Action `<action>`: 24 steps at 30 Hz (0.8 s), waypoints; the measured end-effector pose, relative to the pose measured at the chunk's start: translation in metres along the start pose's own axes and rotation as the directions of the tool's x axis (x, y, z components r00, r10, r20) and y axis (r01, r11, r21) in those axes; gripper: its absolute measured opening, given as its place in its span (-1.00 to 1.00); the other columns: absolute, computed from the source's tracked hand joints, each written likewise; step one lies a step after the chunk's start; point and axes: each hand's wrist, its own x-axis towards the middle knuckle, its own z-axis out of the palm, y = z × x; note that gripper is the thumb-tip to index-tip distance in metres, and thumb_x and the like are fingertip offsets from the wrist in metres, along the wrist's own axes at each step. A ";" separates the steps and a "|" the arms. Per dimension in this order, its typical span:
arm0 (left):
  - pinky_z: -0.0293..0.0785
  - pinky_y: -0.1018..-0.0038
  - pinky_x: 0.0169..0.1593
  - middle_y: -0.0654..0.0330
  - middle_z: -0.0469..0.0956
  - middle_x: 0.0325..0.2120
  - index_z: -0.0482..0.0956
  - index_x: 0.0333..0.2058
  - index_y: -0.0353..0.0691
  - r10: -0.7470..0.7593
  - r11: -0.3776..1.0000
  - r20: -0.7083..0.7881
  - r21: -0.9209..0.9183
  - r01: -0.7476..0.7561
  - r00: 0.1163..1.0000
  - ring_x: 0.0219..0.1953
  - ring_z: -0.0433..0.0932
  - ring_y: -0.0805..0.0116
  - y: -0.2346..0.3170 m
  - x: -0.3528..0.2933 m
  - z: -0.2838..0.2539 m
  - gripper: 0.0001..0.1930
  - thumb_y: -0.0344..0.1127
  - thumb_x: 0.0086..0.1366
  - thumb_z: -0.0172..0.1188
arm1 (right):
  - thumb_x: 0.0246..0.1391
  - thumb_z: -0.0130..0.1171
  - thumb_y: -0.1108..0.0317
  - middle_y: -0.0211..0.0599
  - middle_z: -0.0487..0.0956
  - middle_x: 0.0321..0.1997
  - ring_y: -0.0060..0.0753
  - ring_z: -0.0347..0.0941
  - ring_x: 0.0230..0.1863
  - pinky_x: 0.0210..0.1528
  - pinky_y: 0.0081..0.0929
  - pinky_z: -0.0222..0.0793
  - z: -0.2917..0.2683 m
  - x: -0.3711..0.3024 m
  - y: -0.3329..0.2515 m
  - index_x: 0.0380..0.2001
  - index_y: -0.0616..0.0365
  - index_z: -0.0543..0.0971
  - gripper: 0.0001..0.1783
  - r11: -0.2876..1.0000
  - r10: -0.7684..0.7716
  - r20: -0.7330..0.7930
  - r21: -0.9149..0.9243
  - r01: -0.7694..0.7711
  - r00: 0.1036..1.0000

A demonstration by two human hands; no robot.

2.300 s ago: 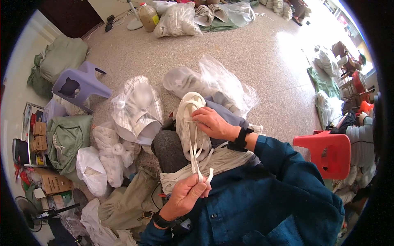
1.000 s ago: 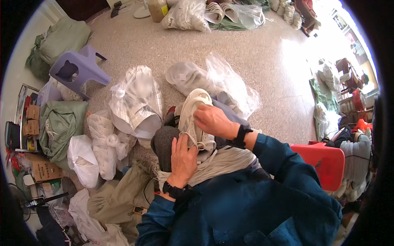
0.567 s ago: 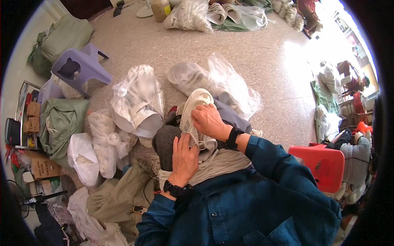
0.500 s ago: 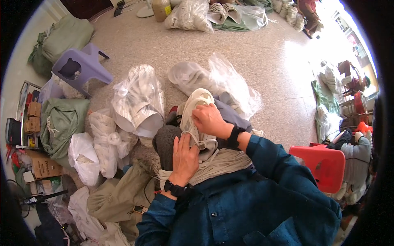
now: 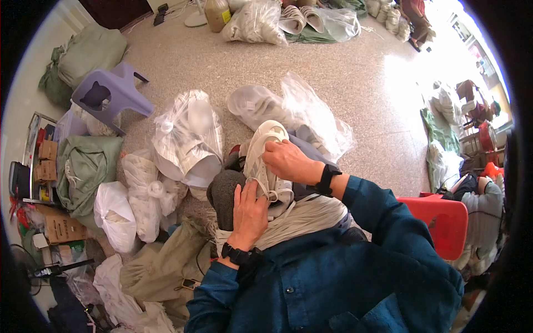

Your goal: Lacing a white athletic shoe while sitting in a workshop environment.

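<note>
Shoe (image 5: 256,161), pale and round-toed: the right hand (image 5: 277,156) bunches over its upper, any pinch hidden; the left hand (image 5: 249,216) lies loosely extended, fingers parted beside a thin looped lace (image 5: 272,196).

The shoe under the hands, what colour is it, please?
The shoe is mostly off-white, in the head view.

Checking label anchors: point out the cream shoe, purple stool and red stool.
Cream shoe (image 5: 256,161): head view, on its flank toward the picture's left.
Purple stool (image 5: 123,93): head view, on its solid body.
Red stool (image 5: 452,222): head view, on its broad panel.
</note>
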 end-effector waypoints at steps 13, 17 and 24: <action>0.09 -0.10 0.32 -0.24 0.41 0.07 0.58 -0.35 -0.37 0.009 1.000 0.003 0.011 -0.009 1.000 0.19 0.34 -0.16 0.002 0.003 -0.001 -0.87 -0.41 0.20 0.16 | -0.09 0.16 0.45 -0.19 0.47 -0.43 -0.05 0.46 -0.31 -0.17 -0.13 0.32 0.025 0.016 -0.013 -0.41 0.14 0.45 -0.87 0.987 0.094 -0.227 -0.104 -0.120 0.969; 0.27 -0.01 0.21 -0.14 0.47 0.01 0.54 -0.38 -0.38 -0.028 0.998 -0.034 -0.063 0.026 0.999 0.09 0.44 -0.07 0.000 0.000 -0.010 -0.90 -0.44 0.23 0.14 | -0.09 0.15 0.45 -0.19 0.46 -0.40 -0.06 0.45 -0.31 -0.16 -0.15 0.31 0.023 0.014 -0.012 -0.42 0.16 0.43 -0.87 0.988 0.070 -0.244 -0.118 -0.101 0.967; 0.40 0.56 -0.31 0.27 0.50 -0.57 0.52 -0.33 -0.36 -0.308 0.594 0.267 -0.696 0.404 0.913 -0.47 0.44 0.56 0.024 -0.001 -0.077 -0.78 -0.34 0.46 0.03 | -0.01 0.13 0.49 -0.16 0.54 -0.25 -0.05 0.49 -0.21 -0.19 -0.20 0.41 -0.031 -0.013 -0.011 -0.20 0.19 0.52 -0.76 0.821 0.356 -0.182 0.529 -0.214 0.917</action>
